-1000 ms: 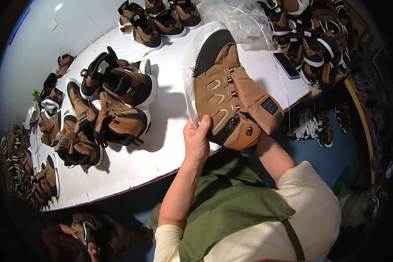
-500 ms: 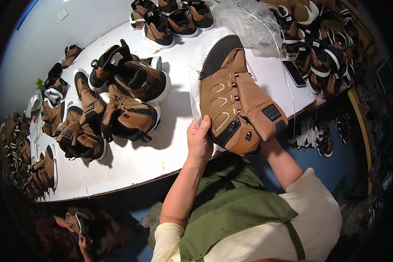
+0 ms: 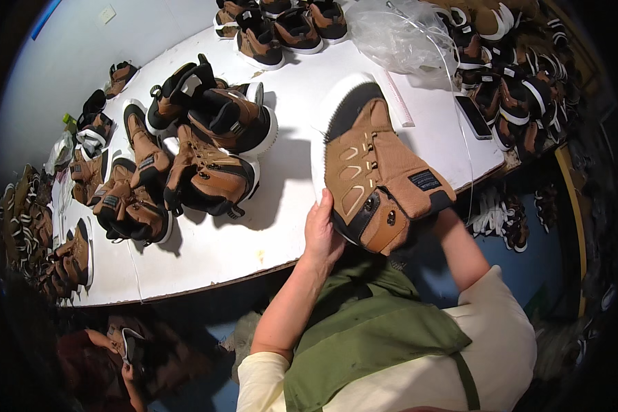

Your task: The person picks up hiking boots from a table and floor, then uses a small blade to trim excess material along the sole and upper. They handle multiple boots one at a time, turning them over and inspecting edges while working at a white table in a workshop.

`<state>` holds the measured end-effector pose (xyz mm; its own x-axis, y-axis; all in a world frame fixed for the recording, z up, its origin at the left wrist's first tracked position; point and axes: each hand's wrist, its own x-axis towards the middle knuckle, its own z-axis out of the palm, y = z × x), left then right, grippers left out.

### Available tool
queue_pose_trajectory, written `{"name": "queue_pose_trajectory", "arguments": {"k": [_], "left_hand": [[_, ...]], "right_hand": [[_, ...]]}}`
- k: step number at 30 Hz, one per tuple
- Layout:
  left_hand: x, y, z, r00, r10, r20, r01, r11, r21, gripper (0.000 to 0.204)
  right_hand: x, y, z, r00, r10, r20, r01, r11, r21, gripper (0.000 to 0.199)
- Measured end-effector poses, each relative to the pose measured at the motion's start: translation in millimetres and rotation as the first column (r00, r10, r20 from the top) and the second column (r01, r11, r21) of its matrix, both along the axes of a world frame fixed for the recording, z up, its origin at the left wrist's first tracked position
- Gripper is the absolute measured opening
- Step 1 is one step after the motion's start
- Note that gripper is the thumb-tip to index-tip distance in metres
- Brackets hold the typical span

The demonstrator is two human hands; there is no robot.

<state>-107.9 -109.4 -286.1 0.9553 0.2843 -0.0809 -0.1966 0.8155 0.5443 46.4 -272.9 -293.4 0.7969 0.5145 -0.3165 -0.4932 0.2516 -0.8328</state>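
Note:
A brown high-top shoe (image 3: 364, 172) with a black toe cap and white sole is held up above the table's front edge, toe pointing away from me. My left hand (image 3: 323, 232) grips its heel end, thumb along the sole's edge and the other fingers underneath. My right forearm reaches up to the shoe's collar. The right hand itself is hidden in or behind the collar, so its fingers do not show. To the left, several similar brown and black boots (image 3: 209, 172) stand and lean in a cluster on the white table (image 3: 281, 237).
A clear plastic bag (image 3: 398, 38), a ruler (image 3: 398, 99) and a black phone (image 3: 473, 117) lie toward the right. More shoes (image 3: 254, 41) stand at the back, with a heap of shoes (image 3: 515, 89) at far right. At lower left, a person (image 3: 110, 357) handles a shoe piece.
The shoe has tipped slightly, its toe now lower in view, uncovering the ruler. My left hand keeps its grip. The whole view has shifted a little.

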Motion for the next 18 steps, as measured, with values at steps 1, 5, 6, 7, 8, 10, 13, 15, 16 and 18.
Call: {"name": "queue_pose_trajectory", "arguments": {"k": [1,5,6,7,8,10,13,15,16,18], "left_hand": [[-2.7,-4.2,-5.1,0.999,-0.032,-0.032,0.031,0.999,-0.034,0.048],[-10.2,-26.1,-16.8,0.994,-0.025,-0.106,0.017,0.997,-0.072,0.049],[-12.0,-31.7,-17.6,0.992,-0.023,-0.123,0.014,0.997,-0.077,0.049],[-14.4,-35.0,-18.5,0.99,-0.022,-0.139,0.011,0.997,-0.079,0.049],[-16.6,-35.2,-21.7,0.988,-0.007,-0.152,-0.003,0.998,-0.066,0.049],[-19.6,-33.9,-21.0,0.978,-0.016,-0.207,0.022,0.999,0.026,0.049],[-27.2,-22.9,-28.4,0.946,-0.073,-0.316,0.143,0.969,0.204,0.044],[-31.2,-12.7,-29.1,0.939,-0.062,-0.337,0.176,0.931,0.319,0.041],[-31.6,-7.9,-24.6,0.949,-0.028,-0.314,0.149,0.917,0.371,0.041],[-28.2,-0.4,-18.0,0.95,0.058,-0.306,0.06,0.931,0.361,0.049]], "right_hand": [[11.9,-7.1,-0.7,0.989,-0.005,0.148,0.022,0.994,-0.109,0.027],[44.1,-0.8,63.6,0.736,0.017,0.677,0.165,0.965,-0.202,0.027],[41.2,9.3,82.9,0.705,0.147,0.693,0.042,0.968,-0.248,0.026],[36.2,19.1,97.5,0.658,0.27,0.703,-0.08,0.953,-0.291,0.025],[28.6,31.7,106.1,0.606,0.423,0.674,-0.203,0.901,-0.383,0.024],[22.4,55.3,110.4,0.475,0.691,0.544,-0.403,0.721,-0.564,0.026],[30.3,80.2,89.9,0.35,0.83,0.433,-0.547,0.557,-0.625,0.027],[32.6,85.0,74.2,0.38,0.818,0.432,-0.59,0.574,-0.567,0.026],[31.9,84.9,68.1,0.435,0.787,0.438,-0.591,0.616,-0.521,0.026],[25.5,82.8,65.0,0.499,0.738,0.454,-0.572,0.674,-0.468,0.026]]}}
